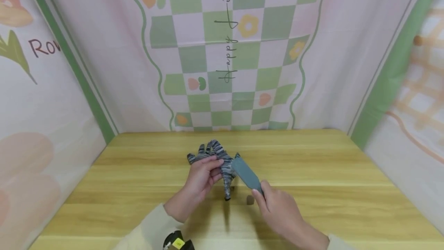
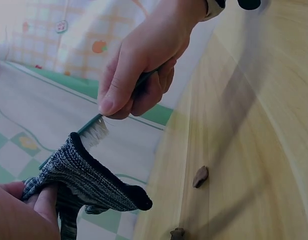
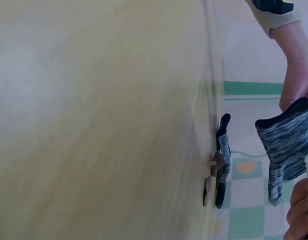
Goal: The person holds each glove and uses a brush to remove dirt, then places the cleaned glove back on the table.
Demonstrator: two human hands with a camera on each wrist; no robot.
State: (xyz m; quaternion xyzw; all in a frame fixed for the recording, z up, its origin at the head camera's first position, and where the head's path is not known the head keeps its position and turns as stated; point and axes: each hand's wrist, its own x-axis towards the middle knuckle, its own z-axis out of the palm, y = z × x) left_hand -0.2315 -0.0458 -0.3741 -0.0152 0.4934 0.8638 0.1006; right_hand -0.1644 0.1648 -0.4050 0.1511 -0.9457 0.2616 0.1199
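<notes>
My left hand [image 1: 202, 174] pinches a grey-and-black knitted glove [image 1: 227, 165] between thumb and fingers, above the table. In the left wrist view, the glove's black cuff edge [image 2: 113, 175] faces the other hand. My right hand [image 1: 279, 205] grips a brush [image 1: 247, 173] by its flat grey-green handle. White bristles [image 2: 95, 132] meet the knit near the cuff; the glove partly hides them. A similar knitted piece [image 3: 223, 150] lies low on the table in the right wrist view. Small brown clumps [image 2: 200, 176] lie on the wood below the glove.
The wooden table [image 1: 312, 165] runs back to a curtain [image 1: 222, 61] printed with green checks. Printed cloth walls [image 1: 45, 126] stand at both sides. A black device with a yellow label [image 1: 178, 243] sits at the left wrist.
</notes>
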